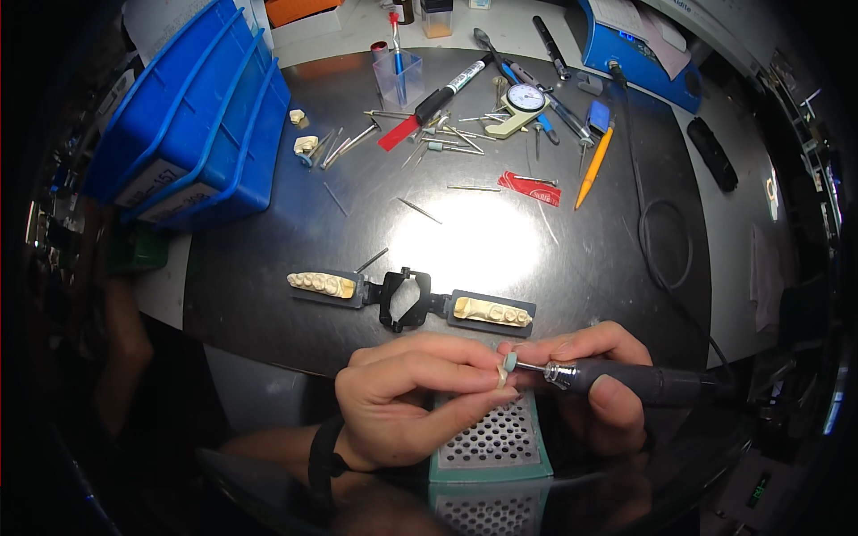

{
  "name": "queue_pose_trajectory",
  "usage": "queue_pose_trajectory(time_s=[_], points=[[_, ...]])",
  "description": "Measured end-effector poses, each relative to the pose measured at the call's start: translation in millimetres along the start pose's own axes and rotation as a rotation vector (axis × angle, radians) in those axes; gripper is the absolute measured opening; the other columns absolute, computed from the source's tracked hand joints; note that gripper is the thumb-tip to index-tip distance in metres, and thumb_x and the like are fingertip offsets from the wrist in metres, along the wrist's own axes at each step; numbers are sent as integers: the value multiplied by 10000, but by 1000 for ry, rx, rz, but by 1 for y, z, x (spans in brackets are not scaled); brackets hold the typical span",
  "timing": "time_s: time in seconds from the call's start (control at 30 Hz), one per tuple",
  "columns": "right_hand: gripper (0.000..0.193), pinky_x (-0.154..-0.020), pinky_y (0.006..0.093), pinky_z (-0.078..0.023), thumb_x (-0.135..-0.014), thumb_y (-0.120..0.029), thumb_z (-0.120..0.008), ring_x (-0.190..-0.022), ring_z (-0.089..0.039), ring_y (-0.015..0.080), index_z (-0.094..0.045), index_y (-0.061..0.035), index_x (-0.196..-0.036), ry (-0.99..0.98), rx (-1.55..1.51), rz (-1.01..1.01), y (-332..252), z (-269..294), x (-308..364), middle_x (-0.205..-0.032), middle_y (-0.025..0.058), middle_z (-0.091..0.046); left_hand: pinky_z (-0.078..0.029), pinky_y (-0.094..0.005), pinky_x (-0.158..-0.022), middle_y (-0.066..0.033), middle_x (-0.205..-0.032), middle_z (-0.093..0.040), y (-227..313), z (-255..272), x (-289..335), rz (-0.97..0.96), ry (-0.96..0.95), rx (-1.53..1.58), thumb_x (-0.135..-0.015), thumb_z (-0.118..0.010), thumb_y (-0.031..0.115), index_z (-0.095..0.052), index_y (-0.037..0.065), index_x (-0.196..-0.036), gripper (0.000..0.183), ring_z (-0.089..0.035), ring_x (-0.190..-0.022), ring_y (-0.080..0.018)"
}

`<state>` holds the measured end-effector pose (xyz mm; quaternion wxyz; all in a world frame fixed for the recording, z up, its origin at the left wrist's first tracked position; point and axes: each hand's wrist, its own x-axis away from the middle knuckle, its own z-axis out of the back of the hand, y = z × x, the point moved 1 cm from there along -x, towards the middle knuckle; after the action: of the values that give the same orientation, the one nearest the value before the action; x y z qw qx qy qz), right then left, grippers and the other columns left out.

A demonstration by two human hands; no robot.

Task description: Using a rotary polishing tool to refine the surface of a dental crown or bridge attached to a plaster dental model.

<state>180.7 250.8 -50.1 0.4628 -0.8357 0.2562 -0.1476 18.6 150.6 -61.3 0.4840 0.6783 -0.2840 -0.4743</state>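
Observation:
Between the fingertips of my left hand (393,393) is a small ivory-coloured piece (502,376) that looks like a dental crown; the fingers partly cover it. My right hand (617,418) wraps round a dark rotary handpiece (657,382) with a chrome nose. Its bur carries a pale green grinding wheel (510,361), which appears to touch the piece. Below both hands lies a perforated metal grille (492,438) in a green frame. Just beyond them, a black hinged articulator (407,299) lies opened out, bearing a left tooth model (322,285) and a right tooth model (492,313).
Blue stacked bins (192,116) stand at the left. Scattered burs (447,147), a dial caliper gauge (525,100), a marker (456,87) and an orange-handled tool (594,168) lie farther back. A cable (639,188) runs from the blue control box (626,49) down the right side.

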Motion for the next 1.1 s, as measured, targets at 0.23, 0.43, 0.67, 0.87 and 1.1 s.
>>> queue_pose_trajectory(time_s=[0.23,0.43,0.67,0.87,1.1], points=[[346,-952,539,-457,-860,-231,-523,-1056,-581,459,-484,77,-1015,39,56,76,5,0,-2,-1053,363,-584,-555,-275,-696,-162,-869,-688,0,1,-1,-2,-1,-11,-682,-772,-74,-678,-19,-835,188,-685,-793,-203],[392,-1036,455,-378,-880,-251,-534,-1138,-554,332,-507,90,-1072,-53,2,71,4,2,-2,-1159,319,-567,-556,-274,-700,-162,-874,-687,0,1,-2,-27,-6,-6,-680,-774,-75,-682,-21,-840,193,-685,-798,-204],[352,-946,531,-466,-877,-240,-525,-1065,-579,450,-474,72,-1032,-5,44,88,5,2,-1,-1065,375,-571,-559,-290,-696,-190,-861,-671,0,2,-2,-34,-27,-22,-691,-764,-70,-670,-23,-825,170,-683,-761,-209],[358,-957,526,-459,-883,-240,-521,-1074,-574,447,-468,73,-1046,16,44,36,2,1,-3,-1068,374,-571,-556,-282,-713,-164,-883,-688,0,2,-1,-2,-24,-10,-688,-767,-75,-687,-31,-865,200,-686,-812,-217],[336,-959,523,-456,-867,-233,-530,-1086,-570,440,-491,72,-1005,52,72,48,2,-2,-2,-1058,374,-577,-555,-283,-714,-165,-887,-686,2,2,-3,-8,-34,-8,-689,-762,-79,-686,-36,-868,200,-684,-819,-218]])
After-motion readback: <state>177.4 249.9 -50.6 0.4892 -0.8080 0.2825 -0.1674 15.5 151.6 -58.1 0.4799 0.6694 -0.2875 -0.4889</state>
